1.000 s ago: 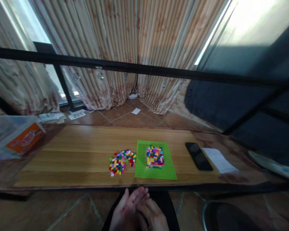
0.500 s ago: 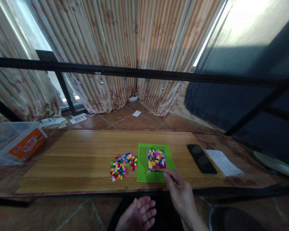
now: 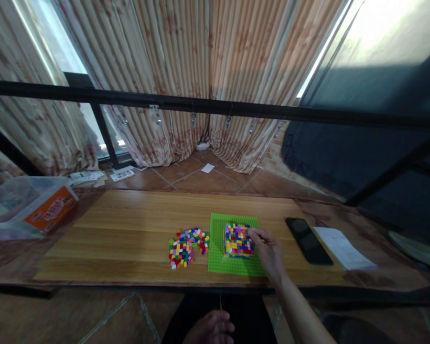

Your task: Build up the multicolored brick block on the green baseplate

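my left hand [image 3: 213, 328] hangs half-curled above my lap; i cannot tell if it holds anything. further out, my right hand [image 3: 270, 254] has thumb and finger drawn together at the right edge of the brick block [image 3: 237, 241], any brick between them hidden. the block is already built up on the green baseplate [image 3: 217, 263]; to its left, loose bricks [image 3: 181, 250] lie unused on the table [image 3: 129, 220].

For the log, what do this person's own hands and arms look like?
The right grip and left grip are bare hands, ungloved. The right forearm is bare too, with no sleeve, watch or band visible; the left forearm is mostly out of frame. No markings can be made out.
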Available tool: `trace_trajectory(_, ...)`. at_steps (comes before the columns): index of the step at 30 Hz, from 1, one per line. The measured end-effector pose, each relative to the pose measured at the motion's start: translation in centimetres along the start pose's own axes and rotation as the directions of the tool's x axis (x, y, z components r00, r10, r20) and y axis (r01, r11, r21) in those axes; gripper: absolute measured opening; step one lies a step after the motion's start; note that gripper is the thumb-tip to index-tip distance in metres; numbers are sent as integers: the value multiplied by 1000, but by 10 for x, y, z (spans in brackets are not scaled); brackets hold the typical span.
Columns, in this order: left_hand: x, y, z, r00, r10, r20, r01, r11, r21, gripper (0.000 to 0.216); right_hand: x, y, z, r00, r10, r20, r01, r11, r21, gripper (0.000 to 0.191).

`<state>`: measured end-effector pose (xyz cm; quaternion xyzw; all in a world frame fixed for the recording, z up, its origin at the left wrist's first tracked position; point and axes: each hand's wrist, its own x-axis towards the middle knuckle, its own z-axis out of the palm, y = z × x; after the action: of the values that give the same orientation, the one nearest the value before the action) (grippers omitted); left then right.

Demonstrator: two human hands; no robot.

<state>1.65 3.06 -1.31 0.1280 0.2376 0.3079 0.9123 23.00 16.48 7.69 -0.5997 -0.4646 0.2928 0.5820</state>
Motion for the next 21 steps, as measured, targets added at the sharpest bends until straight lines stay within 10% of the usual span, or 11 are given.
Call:
trace_trajectory(8,8,-11,-8,1000,3,-25,1,987,158,53,6,4,2,1000,-24,-9,25,998,50,22)
trace_trajectory(21,2,-8,11,986,-59,-158,89,978,188,43,12,-2,4,929,321,183,-364,879,308,39)
